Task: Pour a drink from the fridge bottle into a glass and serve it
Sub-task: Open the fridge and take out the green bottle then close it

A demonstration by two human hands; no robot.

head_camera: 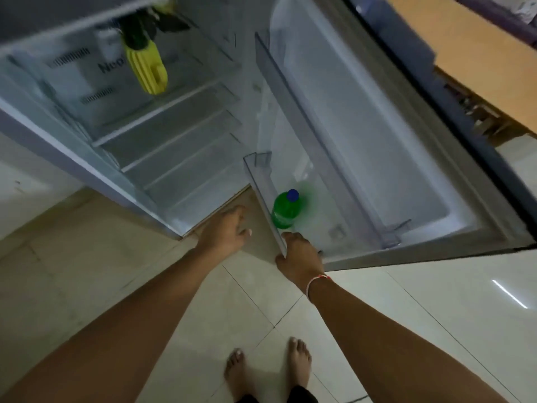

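Observation:
A green bottle (284, 211) with a blue cap stands upright in the lowest rack of the open fridge door (377, 146). My right hand (299, 258) rests on the near end of that clear door rack (263, 196), just below the bottle and not touching it. My left hand (225, 231) reaches toward the gap between the fridge body and the door, fingers spread, holding nothing. No glass is in view.
The fridge interior (162, 135) has bare glass shelves; a yellow ribbed jug (149, 69) sits on an upper shelf. My bare feet (268, 370) stand on the pale tiled floor. A wooden surface (476, 62) lies beyond the door.

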